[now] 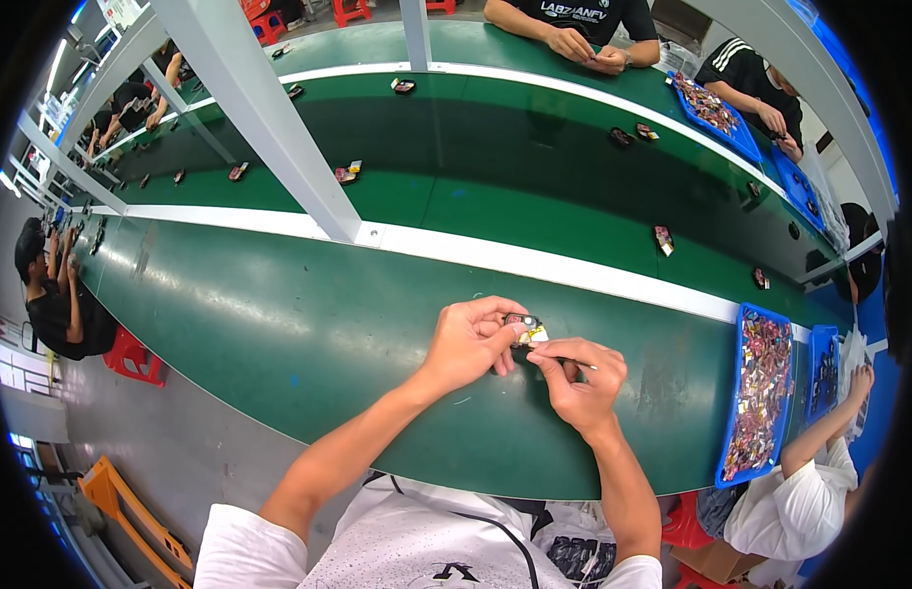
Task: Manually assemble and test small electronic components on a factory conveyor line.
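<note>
My left hand [466, 344] is closed round a small black casing [530, 332] with red, white and yellow parts inside, held above the green work table [377, 324]. Thumb and fingers grip it by its left side. Close by on the right, my right hand [586, 385] pinches a thin dark stick-like tool [580, 364]. Its fingertips are at the casing's lower right edge, and whether they touch it I cannot tell. The tool's kind is not clear, as the fingers cover much of it.
A blue tray [739, 432] heaped with small coloured parts stands at the right. Behind a white rail [544, 270] runs a green conveyor belt [436, 201] carrying scattered small units [663, 240]. A grey post [269, 128] rises at the rail. Co-workers sit across, left and right.
</note>
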`<state>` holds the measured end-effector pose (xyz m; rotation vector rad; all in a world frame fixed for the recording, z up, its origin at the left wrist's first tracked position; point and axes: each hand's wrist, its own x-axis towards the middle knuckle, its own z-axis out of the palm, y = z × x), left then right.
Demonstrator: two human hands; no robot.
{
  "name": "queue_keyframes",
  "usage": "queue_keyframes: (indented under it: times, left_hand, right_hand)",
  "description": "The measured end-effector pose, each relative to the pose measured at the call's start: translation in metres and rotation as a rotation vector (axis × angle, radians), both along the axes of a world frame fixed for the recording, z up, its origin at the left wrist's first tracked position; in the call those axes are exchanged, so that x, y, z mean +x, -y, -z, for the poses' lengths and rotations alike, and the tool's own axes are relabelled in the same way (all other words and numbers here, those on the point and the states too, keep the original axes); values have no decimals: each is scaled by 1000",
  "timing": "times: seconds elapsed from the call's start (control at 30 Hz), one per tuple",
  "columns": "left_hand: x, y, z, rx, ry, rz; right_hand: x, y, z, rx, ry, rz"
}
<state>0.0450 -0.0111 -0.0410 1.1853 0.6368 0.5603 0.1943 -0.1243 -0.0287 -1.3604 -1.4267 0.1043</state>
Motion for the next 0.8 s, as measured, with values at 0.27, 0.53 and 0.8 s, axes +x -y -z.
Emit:
queue_keyframes:
  times: [0.27, 0.53, 0.8]
  left_hand:
    - [9, -29, 6, 111, -111, -98]
    - [29, -191, 13, 834, -647, -476]
    - [125, -173, -7, 1485, -565, -499]
  right_hand:
    - [0, -6, 4, 60, -43, 51]
    - [6, -6, 5, 104, 1, 99]
    - [7, -1, 9, 115, 115, 98]
